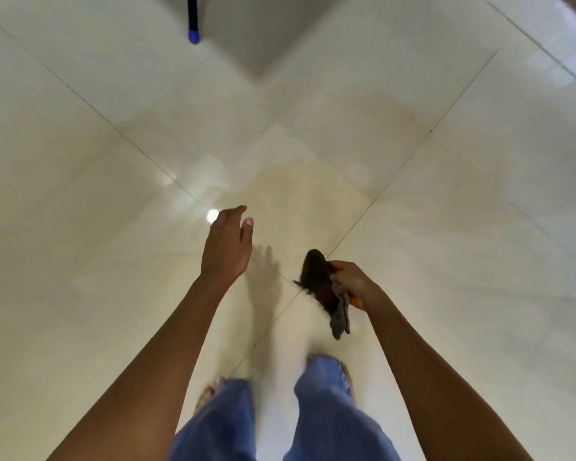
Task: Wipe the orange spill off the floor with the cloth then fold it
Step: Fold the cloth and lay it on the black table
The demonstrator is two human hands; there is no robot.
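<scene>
Two hands are recorded above a cream tiled floor [446, 227], viewed from above by a standing person.

Left hand [226, 247]: held out forward over the tiles, fingers loosely extended and slightly spread, thumb apart. Nothing is held in it. Its shadow is cast on the tile just to its right.

Right hand [353, 281]: fingers are curled round a dark cloth [326, 291], which is gripped in a bunch. The cloth is held in the air, clear of the floor, between the two forearms and nearer the right one. One dark end sticks up past the fingers; a grey end hangs down below the hand. Orange colouring is noted on the cloth's edge beside the fingers. The cloth is crumpled, not folded.

Floor: a faint yellowish tint [300, 184] is seen on the tiles ahead of the hands; whether it is wet cannot be told. Two grout lines cross beneath the cloth. A bright light reflection [212, 215] is noted just beside the left fingertips.

Other: blue jeans [326, 410] and bare toes [210, 390] are seen at the lower edge. A blue pole [193, 18] stands at the top, beside a grey wall corner [246, 28]. The picture is motion-blurred.
</scene>
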